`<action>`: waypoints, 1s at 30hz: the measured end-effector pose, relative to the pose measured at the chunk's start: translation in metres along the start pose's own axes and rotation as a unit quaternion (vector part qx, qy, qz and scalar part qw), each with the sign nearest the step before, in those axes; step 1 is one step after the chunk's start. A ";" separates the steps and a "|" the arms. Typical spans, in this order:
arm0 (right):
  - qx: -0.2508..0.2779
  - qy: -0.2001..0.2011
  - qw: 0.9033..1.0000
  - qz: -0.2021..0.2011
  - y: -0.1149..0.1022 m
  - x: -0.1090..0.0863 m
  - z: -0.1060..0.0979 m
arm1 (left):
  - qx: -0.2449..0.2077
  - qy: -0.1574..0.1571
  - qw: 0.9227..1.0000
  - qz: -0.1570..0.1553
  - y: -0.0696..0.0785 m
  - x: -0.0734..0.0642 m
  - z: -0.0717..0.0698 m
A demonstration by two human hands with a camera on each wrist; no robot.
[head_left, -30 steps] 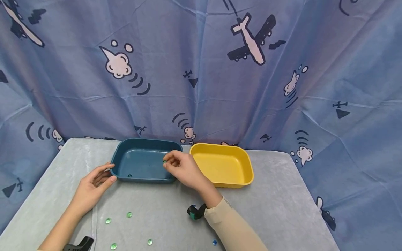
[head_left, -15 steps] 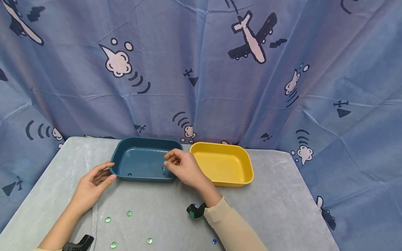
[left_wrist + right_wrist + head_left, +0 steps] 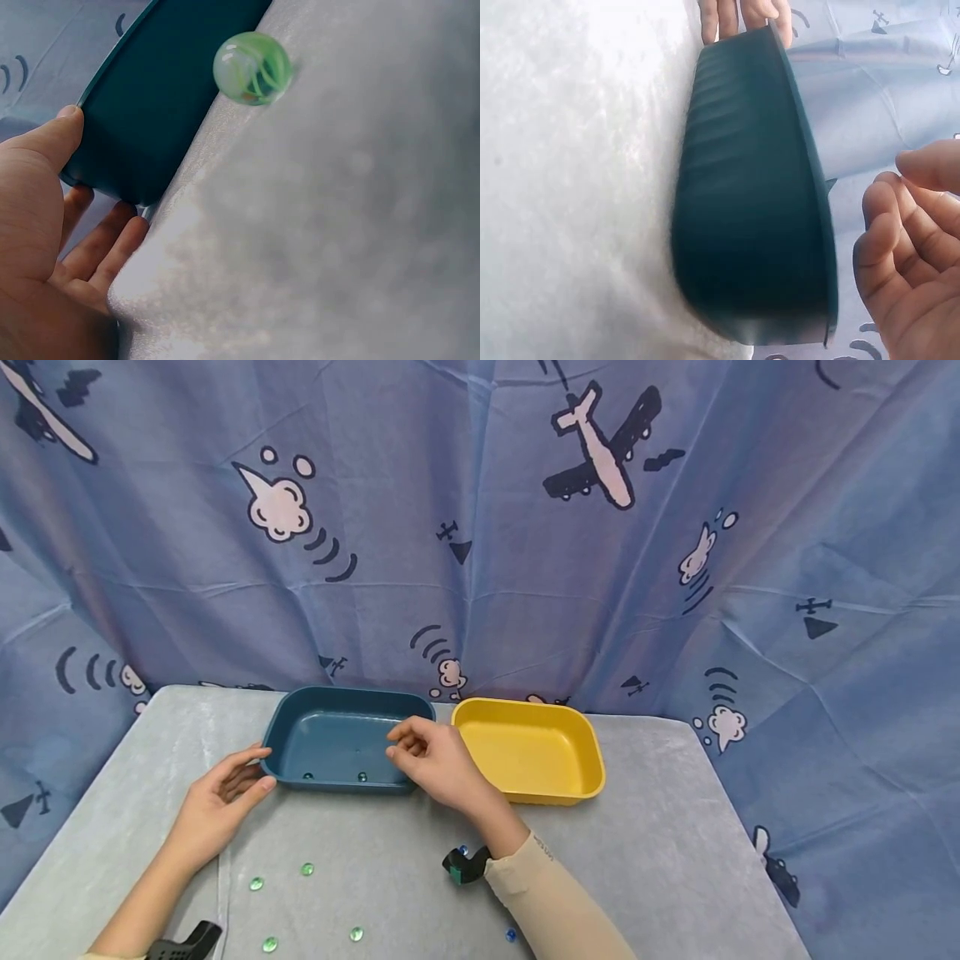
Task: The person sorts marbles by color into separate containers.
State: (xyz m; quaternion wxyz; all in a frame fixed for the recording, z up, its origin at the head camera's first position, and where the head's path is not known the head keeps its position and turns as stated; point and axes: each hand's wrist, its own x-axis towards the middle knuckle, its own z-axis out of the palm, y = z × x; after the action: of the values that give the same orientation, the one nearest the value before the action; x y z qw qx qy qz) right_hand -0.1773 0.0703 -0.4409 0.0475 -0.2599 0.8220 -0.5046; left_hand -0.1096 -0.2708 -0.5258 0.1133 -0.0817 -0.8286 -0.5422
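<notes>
A dark teal plastic tray (image 3: 337, 787) stands at the back of the cloth-covered table. My left hand (image 3: 217, 806) holds its left end, thumb on the near side by the rim and fingers round the end. My right hand (image 3: 435, 760) hovers over the tray's right part, fingers loosely bent, thumb apart from the fingertips, nothing between them. Inside the tray, one glass marble (image 3: 363, 776) lies near the front wall, right of another marble (image 3: 308, 775). In the left wrist view a green-swirled marble (image 3: 253, 68) shows close up on the cloth beside the tray (image 3: 157, 97).
To the right of the teal tray stands a yellow tray (image 3: 592, 792). Several green marbles (image 3: 356, 934) lie scattered on the front of the table. A blue marble (image 3: 511, 935) lies near my right sleeve, another blue marble (image 3: 463, 850) by the wrist camera. A patterned curtain (image 3: 480, 527) hangs behind.
My right hand has let go of a green marble, which dropped into the teal tray and rolled left towards its front wall. My left hand stays at the tray's end.
</notes>
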 end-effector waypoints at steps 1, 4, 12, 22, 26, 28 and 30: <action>0.001 -0.001 1.000 -0.002 -0.001 -0.001 0.000 | 0.000 0.000 1.000 0.000 0.000 0.000 0.000; 0.004 -0.001 1.000 -0.001 -0.004 -0.004 0.000 | 0.003 -0.001 1.000 0.000 -0.001 0.000 0.000; 0.015 0.004 1.000 -0.005 -0.015 -0.019 -0.003 | 0.009 0.002 1.000 -0.002 -0.002 0.000 0.001; 0.018 -0.007 1.000 -0.017 -0.024 -0.042 0.004 | 0.011 0.005 1.000 -0.008 -0.001 -0.001 0.000; 0.024 -0.024 0.999 -0.017 -0.031 -0.051 0.007 | 0.005 0.006 1.000 -0.007 0.002 0.000 -0.001; 0.026 -0.033 0.999 -0.018 -0.033 -0.055 0.008 | 0.003 0.006 1.000 -0.006 0.003 0.000 -0.001; 0.026 -0.045 0.998 -0.019 -0.033 -0.061 0.010 | 0.004 0.004 1.000 -0.005 0.003 -0.001 0.000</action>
State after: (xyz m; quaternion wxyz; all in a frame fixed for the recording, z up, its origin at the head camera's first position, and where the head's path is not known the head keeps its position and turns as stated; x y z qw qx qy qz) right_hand -0.1090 0.0799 -0.4288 0.0814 -0.2966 0.8006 -0.5142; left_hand -0.1083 -0.2694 -0.5237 0.1144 -0.0745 -0.8307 -0.5397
